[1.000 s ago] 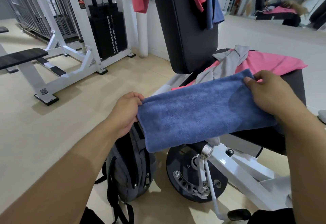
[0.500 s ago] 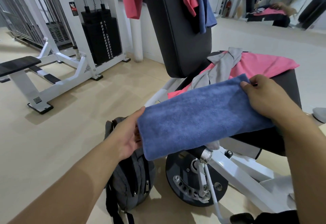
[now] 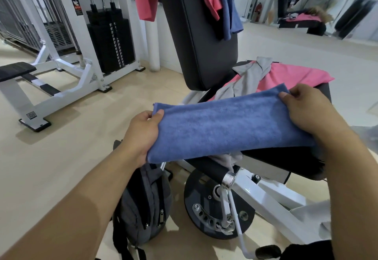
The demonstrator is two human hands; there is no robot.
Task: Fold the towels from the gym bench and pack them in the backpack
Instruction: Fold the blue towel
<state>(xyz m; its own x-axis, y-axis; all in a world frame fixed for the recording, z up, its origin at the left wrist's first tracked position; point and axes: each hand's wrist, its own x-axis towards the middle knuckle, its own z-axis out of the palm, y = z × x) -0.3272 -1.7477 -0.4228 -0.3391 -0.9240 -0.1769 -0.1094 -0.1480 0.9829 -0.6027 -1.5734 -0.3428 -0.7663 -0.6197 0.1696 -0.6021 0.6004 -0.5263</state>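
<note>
Above backpack: folded blue towel stretched level | left hand fingers gripping one end | right hand fingers pinching other end | behind: worktop with pink towel, grey towel

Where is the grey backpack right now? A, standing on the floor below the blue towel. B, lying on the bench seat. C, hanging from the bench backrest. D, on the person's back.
A: the grey backpack stands on the floor beside the bench base, under the blue towel that the left hand and right hand hold by its ends.
</note>
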